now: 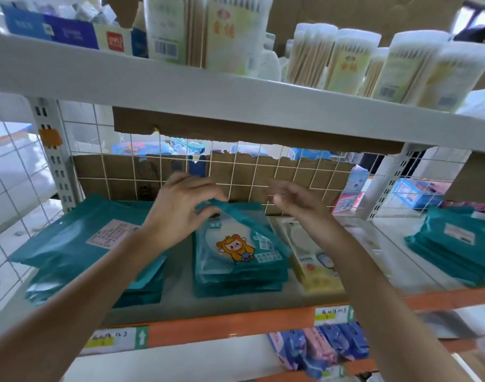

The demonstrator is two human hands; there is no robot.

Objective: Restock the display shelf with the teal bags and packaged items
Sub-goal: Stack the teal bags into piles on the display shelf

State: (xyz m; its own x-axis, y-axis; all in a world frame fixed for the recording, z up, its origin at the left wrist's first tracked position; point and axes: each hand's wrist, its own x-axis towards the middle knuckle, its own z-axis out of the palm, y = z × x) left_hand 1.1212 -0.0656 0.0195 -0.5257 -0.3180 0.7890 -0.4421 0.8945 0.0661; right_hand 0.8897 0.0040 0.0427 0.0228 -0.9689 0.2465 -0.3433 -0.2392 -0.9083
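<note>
A stack of teal bags [237, 267] with a cartoon figure on the front lies in the middle of the shelf [180, 301]. My left hand [180, 208] pinches the far top edge of the uppermost teal bag and lifts it slightly. My right hand [293, 201] hovers just right of that edge, its fingers loosely spread and holding nothing. A second pile of teal bags [89, 249] lies to the left, label side up. A yellow-and-white packaged item [314, 260] lies right of the middle stack, under my right forearm.
More teal bags [456, 249] are stacked at the far right. A wire grid [263, 172] backed by cardboard closes the rear. The upper shelf [236, 86] carries cotton swab packs [346, 62]. Blue and pink packs [318, 348] hang below the orange shelf edge [222, 323].
</note>
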